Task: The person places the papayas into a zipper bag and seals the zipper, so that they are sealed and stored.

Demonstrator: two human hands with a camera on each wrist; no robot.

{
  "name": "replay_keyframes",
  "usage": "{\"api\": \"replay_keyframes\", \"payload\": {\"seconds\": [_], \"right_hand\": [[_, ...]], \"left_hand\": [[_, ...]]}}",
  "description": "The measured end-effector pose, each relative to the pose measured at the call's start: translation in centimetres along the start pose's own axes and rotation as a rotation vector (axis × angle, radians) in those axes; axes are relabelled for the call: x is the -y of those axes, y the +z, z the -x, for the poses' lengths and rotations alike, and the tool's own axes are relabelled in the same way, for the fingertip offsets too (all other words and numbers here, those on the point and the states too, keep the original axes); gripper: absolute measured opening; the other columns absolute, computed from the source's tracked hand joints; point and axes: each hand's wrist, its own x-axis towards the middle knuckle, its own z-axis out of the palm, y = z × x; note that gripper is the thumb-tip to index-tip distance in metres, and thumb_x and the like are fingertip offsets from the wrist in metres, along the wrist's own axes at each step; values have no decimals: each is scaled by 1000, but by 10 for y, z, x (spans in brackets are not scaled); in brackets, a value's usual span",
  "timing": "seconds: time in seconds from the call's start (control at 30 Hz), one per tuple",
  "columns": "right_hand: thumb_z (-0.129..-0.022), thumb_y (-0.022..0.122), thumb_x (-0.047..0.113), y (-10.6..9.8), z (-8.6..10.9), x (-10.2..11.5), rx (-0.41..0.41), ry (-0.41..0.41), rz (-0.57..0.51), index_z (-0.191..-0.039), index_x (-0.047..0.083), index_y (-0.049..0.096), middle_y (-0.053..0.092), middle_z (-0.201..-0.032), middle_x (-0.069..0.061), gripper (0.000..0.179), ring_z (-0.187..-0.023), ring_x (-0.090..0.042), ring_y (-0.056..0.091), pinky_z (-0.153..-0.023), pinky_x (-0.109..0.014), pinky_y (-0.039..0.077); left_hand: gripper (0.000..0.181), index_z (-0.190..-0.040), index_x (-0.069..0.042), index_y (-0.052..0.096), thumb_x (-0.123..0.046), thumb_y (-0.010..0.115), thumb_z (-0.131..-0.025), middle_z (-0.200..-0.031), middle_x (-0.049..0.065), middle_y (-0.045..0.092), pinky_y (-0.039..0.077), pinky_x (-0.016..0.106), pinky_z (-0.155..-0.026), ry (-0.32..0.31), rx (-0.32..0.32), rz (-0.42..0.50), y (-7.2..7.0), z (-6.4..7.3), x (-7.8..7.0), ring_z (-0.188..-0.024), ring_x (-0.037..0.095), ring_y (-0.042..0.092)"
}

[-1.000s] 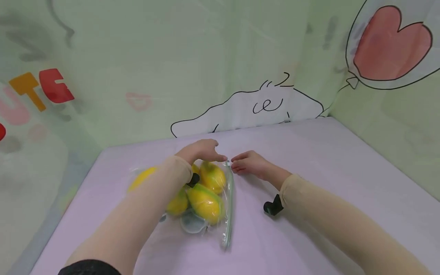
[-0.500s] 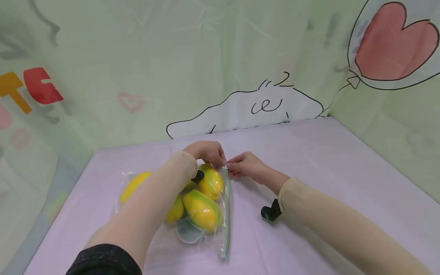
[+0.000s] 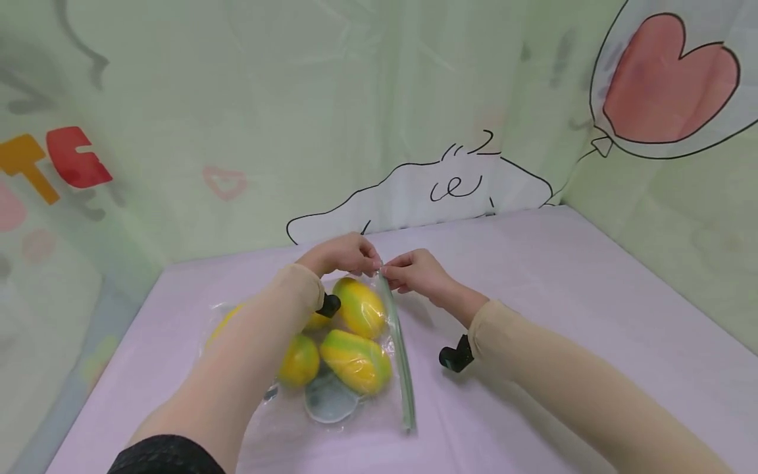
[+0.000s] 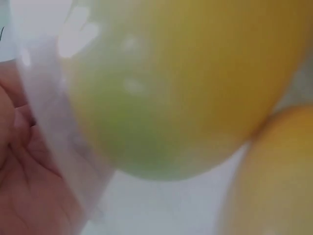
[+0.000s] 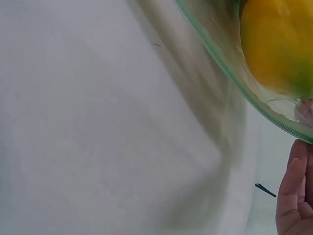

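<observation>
A clear zip bag (image 3: 400, 355) with a green zip strip lies on the table, holding several yellow-green mango-like fruits (image 3: 358, 362). A round translucent patch (image 3: 331, 398) shows at the bag's near side. At the far end of the strip my left hand (image 3: 345, 255) pinches the bag's corner. From the other side, the fingertips of my right hand (image 3: 422, 271) pinch the same end. Through the film in the left wrist view, a fruit (image 4: 186, 88) fills most of the picture. My left forearm hides part of the bag. The right wrist view has the strip (image 5: 220, 63) bowed.
A pale lilac cloth (image 3: 533, 289) covers the table. Green curtain walls (image 3: 237, 99) stand behind and at both sides, with a printed red heart (image 3: 669, 79) at the right. Black wrist mounts (image 3: 457, 355) stick out below the right cuff and the left one.
A second ago both hands were spread beside the strip's far end. They have closed on it, and that end now sits higher and further left, so the strip slants.
</observation>
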Motion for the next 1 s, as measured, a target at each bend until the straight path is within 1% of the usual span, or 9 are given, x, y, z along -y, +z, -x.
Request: {"api": "replay_keyframes", "payload": {"seconds": [0.07,0.13,0.23,0.33,0.5,0.63,0.83,0.93,1.0], "right_hand": [[-100,66,25,-2,-1,3,-8,-27,11,-120,-3,71,76,-107,-16,34,-94,-25,72,-85,-31,61],[-100,67,25,-3,-2,5,-10,-58,17,-119,-2,73,77,-108,-16,34,-93,-23,73,-86,-31,61],[-99,67,24,-5,-4,6,-10,-89,19,-118,-1,74,78,-106,-14,32,-90,-19,73,-85,-30,60],[-99,67,24,-6,-5,5,-3,-113,17,-117,-1,75,78,-105,-12,32,-89,-17,72,-84,-30,59],[-99,67,26,-4,-7,3,-8,-126,12,-118,-1,74,78,-105,-12,34,-89,-17,71,-85,-30,59],[-98,66,26,-5,-5,2,-26,-99,-2,-115,-1,75,79,-101,-10,34,-88,-18,71,-84,-29,59],[-97,67,23,-3,6,2,-2,-63,-26,-112,-5,74,77,-88,-4,33,-82,-16,69,-80,-26,58],[-96,67,22,-1,15,0,18,-65,-19,-110,-6,74,77,-85,-2,32,-78,-12,69,-79,-26,58],[-96,67,22,0,19,-2,30,-71,-12,-108,-6,74,76,-85,-2,31,-79,-13,69,-79,-26,58]], "left_hand": [[20,-113,-2,70,-16,61,-103,-108,12,72,51,41,-108,21,-39,72,0,2,5,-109,26,67],[22,-115,-1,70,-17,61,-103,-111,13,72,51,42,-108,34,-68,159,1,4,9,-111,27,66],[24,-117,-2,70,-19,64,-102,-116,14,72,51,41,-109,31,-95,282,4,5,16,-112,27,66],[25,-117,-4,72,-22,65,-101,-115,12,73,52,39,-107,29,-118,339,5,7,21,-110,25,67],[23,-114,-6,74,-23,65,-101,-106,9,75,55,36,-101,52,-171,333,7,6,24,-102,23,68],[23,-113,-5,74,-22,65,-102,-105,11,75,56,36,-101,66,-217,335,9,4,22,-102,25,68],[24,-116,-3,72,-21,65,-101,-111,14,74,54,38,-103,32,-281,348,7,2,18,-113,32,68],[25,-117,-3,72,-20,64,-101,-110,13,72,55,37,-102,21,-296,338,6,2,18,-109,31,67],[25,-116,-3,72,-21,65,-101,-109,12,71,55,35,-100,19,-306,330,5,2,18,-103,27,66]]}}
